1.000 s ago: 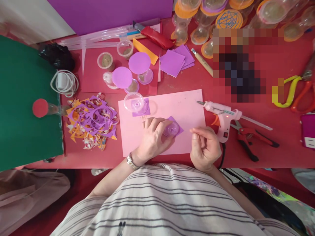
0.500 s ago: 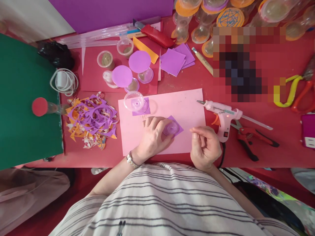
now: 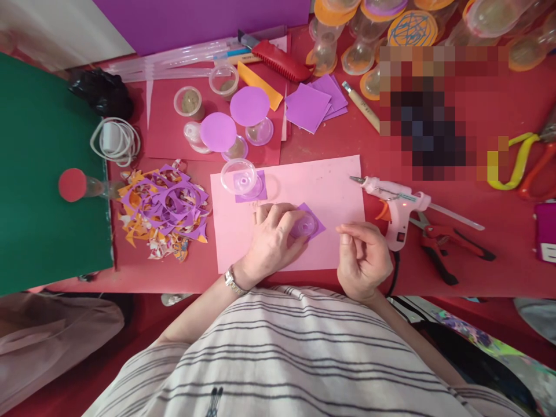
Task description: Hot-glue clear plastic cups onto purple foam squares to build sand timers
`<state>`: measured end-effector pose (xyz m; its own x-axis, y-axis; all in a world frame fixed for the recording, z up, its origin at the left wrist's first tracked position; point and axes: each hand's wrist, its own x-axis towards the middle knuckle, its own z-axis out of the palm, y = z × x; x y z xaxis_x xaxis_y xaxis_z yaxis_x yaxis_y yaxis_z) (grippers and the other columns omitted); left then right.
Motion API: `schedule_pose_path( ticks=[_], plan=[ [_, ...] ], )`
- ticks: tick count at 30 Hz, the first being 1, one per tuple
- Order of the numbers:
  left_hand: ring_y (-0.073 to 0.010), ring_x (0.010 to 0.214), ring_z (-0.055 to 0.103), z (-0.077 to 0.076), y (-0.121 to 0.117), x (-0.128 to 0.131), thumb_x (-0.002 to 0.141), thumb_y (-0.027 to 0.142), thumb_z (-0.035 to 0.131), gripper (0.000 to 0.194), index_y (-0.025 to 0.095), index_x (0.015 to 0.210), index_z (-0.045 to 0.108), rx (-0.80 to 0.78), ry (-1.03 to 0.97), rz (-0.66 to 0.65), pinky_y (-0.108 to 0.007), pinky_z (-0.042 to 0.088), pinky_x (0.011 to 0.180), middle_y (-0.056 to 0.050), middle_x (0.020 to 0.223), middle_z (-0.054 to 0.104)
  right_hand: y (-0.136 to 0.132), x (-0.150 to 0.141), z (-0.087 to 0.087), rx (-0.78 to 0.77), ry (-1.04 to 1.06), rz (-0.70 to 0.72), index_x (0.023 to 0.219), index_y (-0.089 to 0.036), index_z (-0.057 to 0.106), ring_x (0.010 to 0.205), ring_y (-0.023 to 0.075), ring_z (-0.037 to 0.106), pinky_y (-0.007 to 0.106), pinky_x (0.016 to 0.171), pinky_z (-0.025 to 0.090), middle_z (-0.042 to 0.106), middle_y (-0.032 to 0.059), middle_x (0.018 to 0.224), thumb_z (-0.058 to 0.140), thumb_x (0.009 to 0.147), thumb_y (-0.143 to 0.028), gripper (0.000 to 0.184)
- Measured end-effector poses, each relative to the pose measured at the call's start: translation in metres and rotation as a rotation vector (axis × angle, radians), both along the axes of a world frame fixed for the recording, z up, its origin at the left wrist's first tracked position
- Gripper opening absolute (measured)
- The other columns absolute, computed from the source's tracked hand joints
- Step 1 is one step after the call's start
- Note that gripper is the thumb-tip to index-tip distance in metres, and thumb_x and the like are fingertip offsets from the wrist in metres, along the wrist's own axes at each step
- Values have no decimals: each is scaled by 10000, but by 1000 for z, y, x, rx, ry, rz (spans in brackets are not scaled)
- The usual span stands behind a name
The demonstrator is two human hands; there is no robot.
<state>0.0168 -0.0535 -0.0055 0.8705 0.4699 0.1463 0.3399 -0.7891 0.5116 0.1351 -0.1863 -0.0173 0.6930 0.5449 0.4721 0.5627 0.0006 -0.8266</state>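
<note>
Here, the left hand (image 3: pixel 271 237) held a clear cup (image 3: pixel 306 225), fingers parted to its width, on a purple square (image 3: pixel 320 227) atop the pink sheet (image 3: pixel 237 237). At four o'clock from the cup, the right hand (image 3: pixel 364 259) curled, thumb near forefinger; whether it pinched anything, I couldn't tell. A glue gun (image 3: pixel 394 200) lay at its one o'clock.

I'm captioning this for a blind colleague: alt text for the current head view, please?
A person's left hand holds a clear plastic cup on a purple square atop a pink sheet, the right hand curled nearby. A hot glue gun lies to the right, purple and orange scraps to the left.
</note>
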Motion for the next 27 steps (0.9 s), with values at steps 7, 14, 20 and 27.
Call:
schedule_pose_path(
  ticks=[7, 14, 20, 27],
  plan=[
    [-283, 1069, 521, -3, 0, -1, 840, 321, 707, 394, 182, 1193, 599, -3, 17, 7, -459, 397, 984, -104, 1163, 646, -1, -1, -1, -37, -1, -12, 1032, -215, 650, 801, 156, 684, 284, 654, 575, 698, 31, 867, 549, 923, -77, 204],
    [-297, 1057, 513, -2, -3, -2, 808, 342, 729, 521, 182, 1278, 571, -20, 43, 34, -458, 404, 953, -102, 1142, 665, 0, -1, -2, -57, -42, -22, 1006, -211, 658, 782, 153, 694, 284, 659, 583, 701, 28, 862, 556, 923, -82, 185],
    [-327, 1136, 527, -1, -3, -5, 806, 397, 709, 726, 131, 1413, 412, -54, -25, 89, -491, 398, 990, -148, 1238, 629, 0, -3, -4, -63, -78, -16, 1029, -216, 658, 804, 153, 688, 279, 691, 587, 697, 30, 878, 549, 924, -78, 204],
    [-291, 1074, 536, 12, -2, -21, 920, 212, 498, 364, 119, 1270, 536, -4, -35, 44, -443, 432, 929, -146, 1192, 634, 1, -6, -5, -79, -225, 49, 1112, -219, 630, 818, 160, 666, 296, 721, 584, 676, 41, 910, 530, 928, -86, 249]
  ],
)
